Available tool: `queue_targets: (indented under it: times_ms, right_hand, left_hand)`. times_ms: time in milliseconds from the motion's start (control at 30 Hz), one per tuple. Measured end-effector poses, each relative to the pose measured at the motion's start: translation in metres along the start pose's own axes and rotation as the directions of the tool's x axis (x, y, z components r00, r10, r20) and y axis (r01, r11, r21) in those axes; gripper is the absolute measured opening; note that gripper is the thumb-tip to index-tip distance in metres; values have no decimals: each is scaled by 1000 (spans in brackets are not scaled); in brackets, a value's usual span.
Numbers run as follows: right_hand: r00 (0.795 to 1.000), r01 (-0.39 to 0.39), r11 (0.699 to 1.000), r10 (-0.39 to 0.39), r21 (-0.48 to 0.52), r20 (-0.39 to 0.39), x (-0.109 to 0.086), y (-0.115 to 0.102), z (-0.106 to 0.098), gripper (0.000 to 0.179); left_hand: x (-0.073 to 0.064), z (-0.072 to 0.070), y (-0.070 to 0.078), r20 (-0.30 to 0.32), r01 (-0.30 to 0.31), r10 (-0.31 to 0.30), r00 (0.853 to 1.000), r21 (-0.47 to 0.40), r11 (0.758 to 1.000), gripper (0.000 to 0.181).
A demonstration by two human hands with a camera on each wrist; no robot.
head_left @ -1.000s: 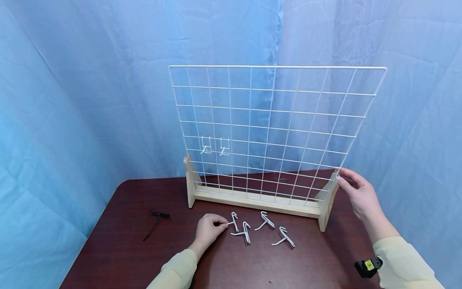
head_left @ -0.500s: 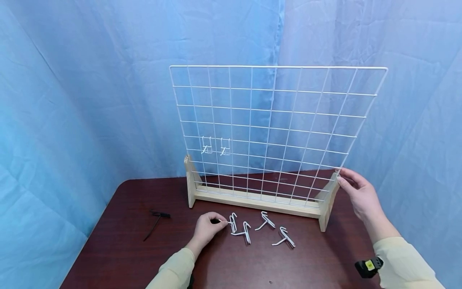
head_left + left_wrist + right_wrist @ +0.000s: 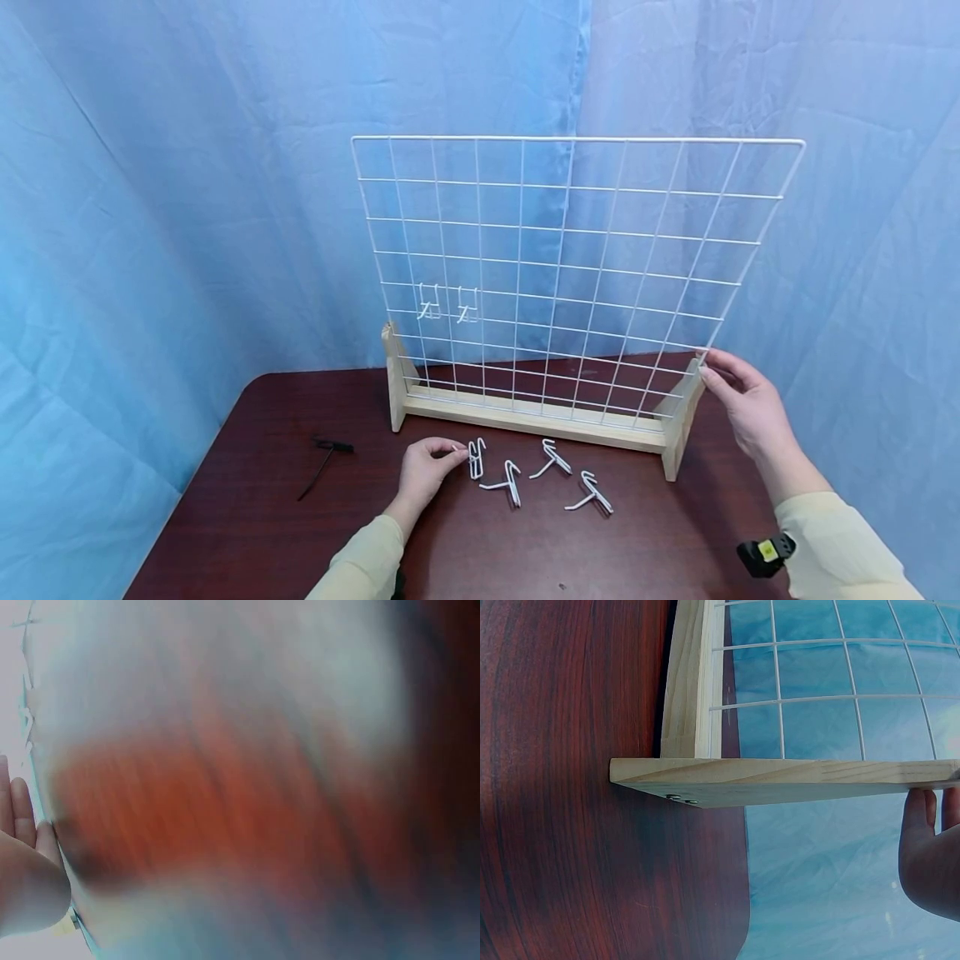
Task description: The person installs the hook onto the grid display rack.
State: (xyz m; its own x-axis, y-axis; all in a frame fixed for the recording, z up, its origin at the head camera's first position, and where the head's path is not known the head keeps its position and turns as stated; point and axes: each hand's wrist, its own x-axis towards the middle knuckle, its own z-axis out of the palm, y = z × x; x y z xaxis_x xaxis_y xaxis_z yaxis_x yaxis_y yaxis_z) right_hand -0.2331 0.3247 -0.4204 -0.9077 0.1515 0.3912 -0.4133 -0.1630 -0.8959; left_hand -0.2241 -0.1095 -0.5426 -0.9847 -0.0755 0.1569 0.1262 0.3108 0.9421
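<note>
A white wire grid panel (image 3: 577, 250) stands in a wooden stand (image 3: 532, 421), and the two together form a grid rack. Two white hooks hang on its lower left, one of them a hook (image 3: 467, 310). In the head view my left hand (image 3: 424, 477) pinches another white wire hook (image 3: 476, 460) by its prong, in front of the rack. To its right lie three loose hooks, the nearest hook (image 3: 510, 483) close beside it. My right hand (image 3: 750, 407) holds the rack's right edge at the top of the wooden upright (image 3: 780, 776), thumb in front. The left wrist view is mostly blurred.
A black object with a thin rod (image 3: 322, 467) lies on the dark red-brown table (image 3: 247, 517) at the left. Blue curtains (image 3: 225, 167) hang behind and at the sides. A black device (image 3: 765, 556) sits at the right wrist.
My left hand has shifted slightly left and away from me, turning the pinched hook so its double-wire frame faces the camera. The right hand and rack have stayed put.
</note>
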Motion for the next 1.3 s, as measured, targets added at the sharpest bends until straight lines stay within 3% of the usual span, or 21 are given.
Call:
queue_targets:
  times_ms: [400, 767, 1300]
  right_hand:
    - [1000, -6, 1000, 6, 6, -7, -1, 0, 0, 36]
    - [1000, 8, 1000, -8, 14, -5, -2, -2, 1, 34]
    - [1000, 9, 1000, -9, 23, -2, -2, -1, 1, 35]
  left_hand:
    - [3, -3, 14, -99, -1, 1, 995, -2, 1000, 7]
    - [10, -6, 42, -142, -23, 29, 990, 43, 999, 8]
    - [19, -11, 89, -268, -84, 85, 960, 15, 996, 7]
